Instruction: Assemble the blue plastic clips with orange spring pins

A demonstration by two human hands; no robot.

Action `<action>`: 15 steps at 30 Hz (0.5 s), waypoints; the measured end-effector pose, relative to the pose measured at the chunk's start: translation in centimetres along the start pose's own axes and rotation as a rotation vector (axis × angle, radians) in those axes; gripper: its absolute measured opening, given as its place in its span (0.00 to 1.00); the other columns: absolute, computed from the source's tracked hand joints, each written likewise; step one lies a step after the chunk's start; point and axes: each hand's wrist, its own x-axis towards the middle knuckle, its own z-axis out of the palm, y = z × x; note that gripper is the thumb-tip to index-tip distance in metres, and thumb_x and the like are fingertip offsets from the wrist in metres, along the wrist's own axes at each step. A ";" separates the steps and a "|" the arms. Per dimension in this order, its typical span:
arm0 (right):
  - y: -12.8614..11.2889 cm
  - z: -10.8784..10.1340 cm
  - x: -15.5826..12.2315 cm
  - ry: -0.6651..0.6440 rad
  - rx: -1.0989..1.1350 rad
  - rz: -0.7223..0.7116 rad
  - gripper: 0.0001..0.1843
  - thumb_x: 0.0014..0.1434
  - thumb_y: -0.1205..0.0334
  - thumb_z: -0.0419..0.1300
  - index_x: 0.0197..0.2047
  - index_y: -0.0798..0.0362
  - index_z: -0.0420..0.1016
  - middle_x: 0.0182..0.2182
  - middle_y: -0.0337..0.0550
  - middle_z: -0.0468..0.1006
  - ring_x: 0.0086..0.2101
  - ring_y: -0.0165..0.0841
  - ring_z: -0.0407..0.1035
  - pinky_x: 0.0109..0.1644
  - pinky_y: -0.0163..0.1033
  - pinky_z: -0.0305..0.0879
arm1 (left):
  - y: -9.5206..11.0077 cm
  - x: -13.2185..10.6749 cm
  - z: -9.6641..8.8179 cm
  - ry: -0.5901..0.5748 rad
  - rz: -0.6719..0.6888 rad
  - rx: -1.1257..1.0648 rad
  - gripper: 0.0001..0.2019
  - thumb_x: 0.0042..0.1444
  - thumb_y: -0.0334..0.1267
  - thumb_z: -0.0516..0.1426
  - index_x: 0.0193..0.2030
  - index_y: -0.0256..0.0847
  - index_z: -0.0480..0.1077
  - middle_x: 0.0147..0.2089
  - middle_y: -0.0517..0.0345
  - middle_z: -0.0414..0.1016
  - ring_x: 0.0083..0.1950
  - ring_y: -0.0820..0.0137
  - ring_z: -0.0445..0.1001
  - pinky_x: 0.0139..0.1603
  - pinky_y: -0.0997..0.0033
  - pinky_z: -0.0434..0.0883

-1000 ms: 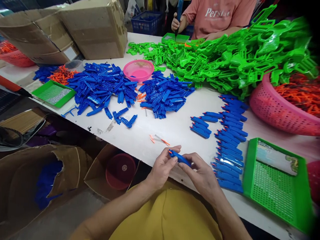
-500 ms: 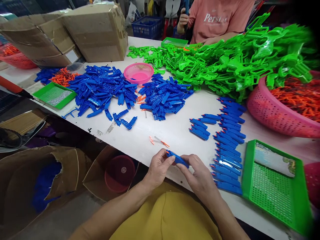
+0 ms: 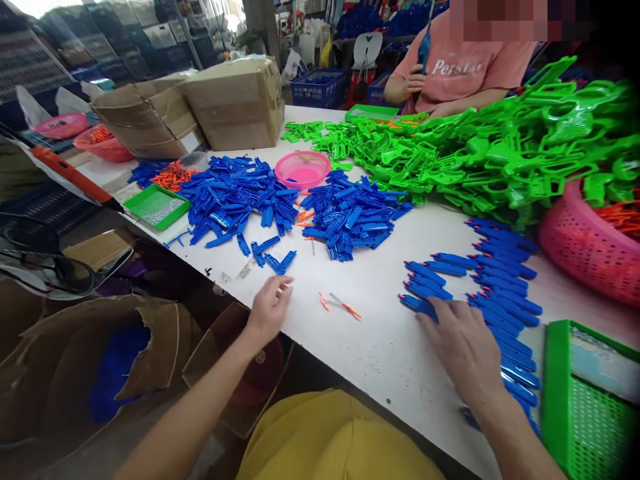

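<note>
My right hand [image 3: 463, 340] is at the right, its thumb and fingers on the rear end of a blue plastic piece [image 3: 416, 304] with an orange tip. That piece lies on the table beside several similar pieces in a short row [image 3: 427, 280]. My left hand [image 3: 270, 310] is over the table's near edge, empty, fingers partly curled and apart. Just beyond its fingertips lie loose blue half-shells [image 3: 281, 263]. Between the hands are a small orange part [image 3: 325, 302] and a thin spring with an orange rod [image 3: 353, 311].
Heaps of blue shells [image 3: 240, 193] and green toy-gun frames [image 3: 450, 147] cover the table's far side. A pink basket [image 3: 590, 247] and green tray [image 3: 557, 393] stand right. Cardboard boxes [image 3: 235, 107] stand far left. A co-worker in a pink shirt [image 3: 465, 73] sits opposite.
Both hands held a blue piece together near the table edge. They have parted: the right carried the piece rightward to the short row, the left moved left toward the half-shells. The view has shifted.
</note>
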 end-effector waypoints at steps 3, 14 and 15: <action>-1.4 -0.3 1.0 0.029 0.132 0.042 0.24 0.70 0.48 0.45 0.51 0.56 0.74 0.40 0.56 0.75 0.41 0.47 0.68 0.40 0.48 0.66 | -2.7 3.5 -2.0 0.054 0.111 0.247 0.14 0.64 0.40 0.51 0.53 0.40 0.69 0.54 0.43 0.74 0.53 0.58 0.73 0.55 0.54 0.71; -11.3 0.9 1.7 -0.261 0.448 -0.041 0.17 0.68 0.58 0.47 0.38 0.52 0.75 0.34 0.50 0.76 0.39 0.41 0.68 0.39 0.42 0.63 | -3.4 11.0 -1.5 -0.170 0.058 0.480 0.17 0.61 0.38 0.54 0.55 0.35 0.70 0.53 0.40 0.77 0.60 0.51 0.70 0.64 0.46 0.61; -11.1 0.7 1.7 -0.273 0.483 -0.011 0.16 0.68 0.58 0.47 0.40 0.52 0.75 0.33 0.48 0.76 0.38 0.39 0.69 0.38 0.41 0.63 | -3.4 11.1 -1.4 -0.174 0.047 0.445 0.16 0.61 0.36 0.54 0.54 0.36 0.72 0.53 0.42 0.77 0.59 0.52 0.71 0.63 0.47 0.62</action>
